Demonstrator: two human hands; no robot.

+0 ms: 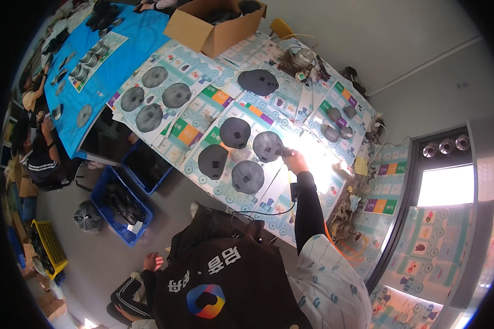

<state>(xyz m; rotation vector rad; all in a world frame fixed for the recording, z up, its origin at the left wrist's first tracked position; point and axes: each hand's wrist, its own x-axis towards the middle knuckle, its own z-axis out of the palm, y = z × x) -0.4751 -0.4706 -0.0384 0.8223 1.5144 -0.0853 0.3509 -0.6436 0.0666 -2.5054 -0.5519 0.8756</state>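
My right hand (297,162) is closed at the right edge of a round dark grey pad (265,146), on a small dark piece (285,152) whose kind I cannot make out. Beside it lie similar round pads: one at the upper left (235,133), one at the lower left (211,162) and one below (248,177). Each bears a small black square. My left hand does not show clearly. A hand (154,261) with fingers apart at the lower left seems to belong to a neighbour sitting there.
More grey discs (150,118) and a pile of dark ovals (258,82) lie on the patterned table cover (186,131). Small grey pieces (330,132) sit at the right. A cardboard box (189,30) stands behind. Blue crates (129,233) are on the floor; people work at a blue table (142,27).
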